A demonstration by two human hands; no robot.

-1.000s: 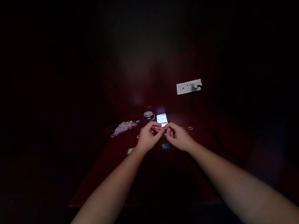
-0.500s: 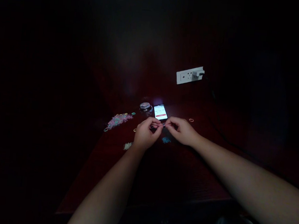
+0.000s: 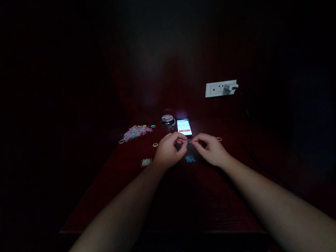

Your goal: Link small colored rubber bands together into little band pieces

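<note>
My left hand [image 3: 170, 150] and my right hand [image 3: 211, 149] meet in front of a lit phone [image 3: 184, 127], thumbs and forefingers pinched. A small, thin elastic band [image 3: 189, 142] spans the gap between my fingertips; its outline is blurred in the dim light. Just below the fingers lies a little pile of blue elastic bands [image 3: 190, 159]. Beside my left wrist is a pile of pale yellow elastic bands [image 3: 146, 162]. A single yellow band [image 3: 155, 145] rests left of my left hand, and an orange band [image 3: 219, 139] shows behind my right hand.
A large heap of mixed pink, purple and green bands [image 3: 137, 133] covers the table's [image 3: 115, 184] left side. Behind it stands a lidded clear jar [image 3: 167, 121]. On the wall a socket plate [image 3: 221, 88] holds a plug, whose dark cable runs down the right.
The view has shifted slightly, so things appear a little farther right. My hands keep their pinch close together, and the single yellow band now shows more fully.
</note>
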